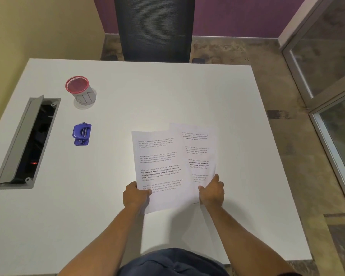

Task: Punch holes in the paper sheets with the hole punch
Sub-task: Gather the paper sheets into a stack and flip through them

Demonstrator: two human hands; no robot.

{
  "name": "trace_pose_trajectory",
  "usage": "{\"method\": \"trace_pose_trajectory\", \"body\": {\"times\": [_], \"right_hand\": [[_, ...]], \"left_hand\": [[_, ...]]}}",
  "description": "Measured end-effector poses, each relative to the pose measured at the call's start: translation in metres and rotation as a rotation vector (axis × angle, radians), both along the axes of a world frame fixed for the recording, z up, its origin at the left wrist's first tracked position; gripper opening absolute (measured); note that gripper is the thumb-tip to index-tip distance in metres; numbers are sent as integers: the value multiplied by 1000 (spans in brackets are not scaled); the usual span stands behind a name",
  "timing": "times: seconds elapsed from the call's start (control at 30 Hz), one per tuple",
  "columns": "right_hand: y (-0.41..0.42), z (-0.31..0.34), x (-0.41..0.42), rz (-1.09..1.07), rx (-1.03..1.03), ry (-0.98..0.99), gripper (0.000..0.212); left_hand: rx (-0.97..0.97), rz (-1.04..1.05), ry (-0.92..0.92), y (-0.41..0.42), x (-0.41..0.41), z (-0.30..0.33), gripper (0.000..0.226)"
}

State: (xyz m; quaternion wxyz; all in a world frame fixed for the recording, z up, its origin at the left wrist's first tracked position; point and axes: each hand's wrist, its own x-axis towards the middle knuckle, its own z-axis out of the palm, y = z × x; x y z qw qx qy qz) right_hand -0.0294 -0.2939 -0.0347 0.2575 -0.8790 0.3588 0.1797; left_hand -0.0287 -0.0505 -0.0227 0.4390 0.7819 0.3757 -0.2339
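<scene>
Two printed paper sheets overlap near the middle of the white table (167, 96). The left sheet (159, 162) lies on top of the right sheet (199, 150). My left hand (135, 197) grips the lower left corner of the left sheet. My right hand (211, 193) pinches the lower edge of the right sheet. A blue hole punch (82, 134) sits on the table well to the left of the sheets, untouched by either hand.
A red-rimmed mesh cup (80, 90) stands at the back left. A grey cable tray (26, 142) with its lid open runs along the left side. A dark mesh office chair (154, 28) stands behind the far edge. Glass door at right.
</scene>
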Motion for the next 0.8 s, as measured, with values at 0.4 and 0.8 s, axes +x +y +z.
{"method": "trace_pose_trajectory", "body": {"times": [0.4,0.8], "right_hand": [[-32,-3,-17,-176,572,-309,39],[-15,-9,-30,7,706,-110,31]], "left_hand": [[-197,-1,-180,15,-6,-8,23],[-211,-106,-115,14,-16,-13,26]]}}
